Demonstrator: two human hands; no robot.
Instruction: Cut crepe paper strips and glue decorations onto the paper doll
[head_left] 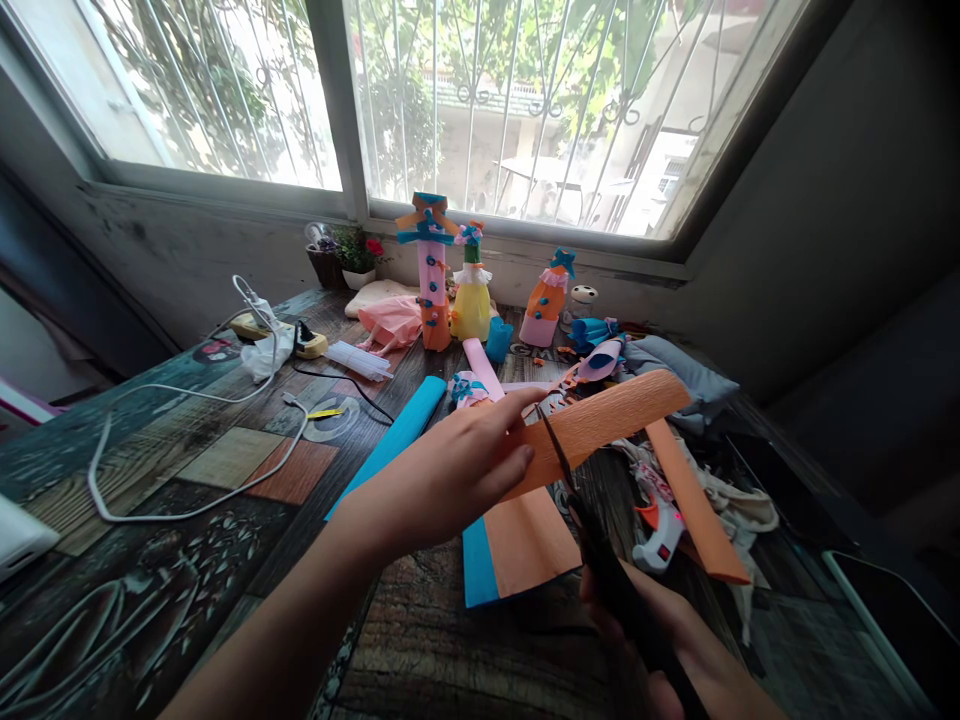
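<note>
Right hand (667, 640), low in frame, fingers wrapped through the handles of black scissors (600, 560), blades parted and biting into an orange crepe strip (600, 420). Left hand (450, 470) pinches the strip's near end, holding it in the air above the table (225, 470). Risks, as I judge them: left fingertips sit just beside the blades, so a nick is possible; limp crepe may fold and tear crooked. Glue gun (656, 535) lies under the strip. No legible writing anywhere.
</note>
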